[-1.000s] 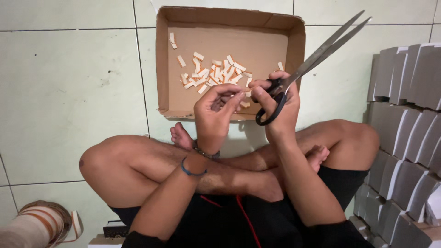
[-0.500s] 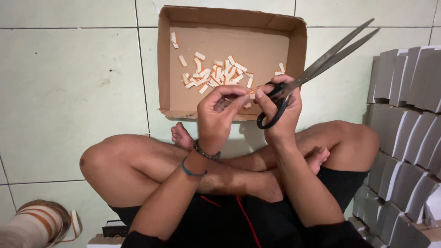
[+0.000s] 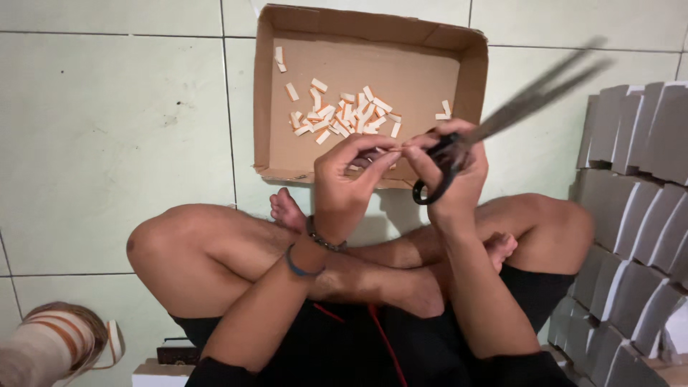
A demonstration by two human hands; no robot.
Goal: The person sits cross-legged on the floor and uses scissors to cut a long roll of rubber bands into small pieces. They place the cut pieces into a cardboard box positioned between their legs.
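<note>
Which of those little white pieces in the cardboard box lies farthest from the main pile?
The pair of small white pieces at the cardboard box's far left corner; the others cluster mid-box, and a couple lie by the right wall.

Down below lies a floor of large pale greenish-white glazed tiles (image 3: 107, 129), dark grout lines crossing it in a wide grid. Light falls evenly over the tiles, soft and flat, with a faint sheen and only gentle shadows. Along the right edge stands a long slanted row of flat grey cardboard pieces (image 3: 638, 208), packed tight on edge, leaning one against the next from the top corner to the bottom. In the lower left corner, blurred and close, sits a rounded beige spool banded with reddish-brown stripes (image 3: 50, 347). No wall, window or furniture shows from up here.
</note>
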